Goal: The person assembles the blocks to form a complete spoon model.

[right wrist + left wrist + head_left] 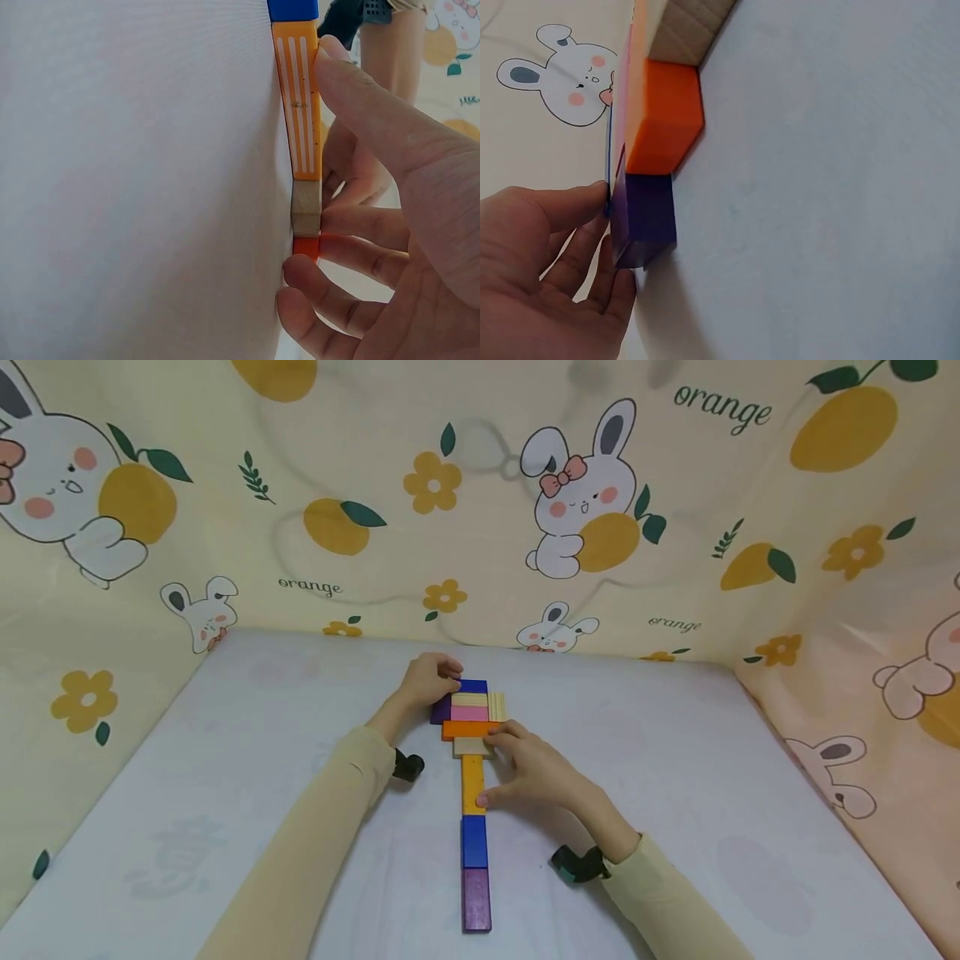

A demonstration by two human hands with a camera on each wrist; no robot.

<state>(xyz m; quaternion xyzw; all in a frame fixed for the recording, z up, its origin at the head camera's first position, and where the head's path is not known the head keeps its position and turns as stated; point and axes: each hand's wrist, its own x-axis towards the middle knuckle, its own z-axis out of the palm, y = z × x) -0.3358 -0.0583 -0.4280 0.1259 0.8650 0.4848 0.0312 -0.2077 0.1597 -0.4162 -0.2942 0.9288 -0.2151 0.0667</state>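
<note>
Flat on the table lies a figure of wooden blocks. A purple block [476, 902], a blue block [474, 842] and a yellow-orange block [472, 785] form its stem. Above them sit a plain wood block [468, 747], an orange block [463, 730], and a cluster with a pink block [468, 713], a dark purple block [651, 214] and a far blue block [474, 686]. My left hand [429, 682] touches the far blue block's left end, fingers loosely bent. My right hand [542, 770] rests its thumb on the yellow-orange block, fingertips beside the plain and orange blocks.
The white table [637, 727] carries the blocks. Behind it and along both sides hangs a cloth [360, 435] printed with rabbits and oranges. A ridged pale block [497, 705] stands at the cluster's right. Black cameras [579, 865] are worn on both wrists.
</note>
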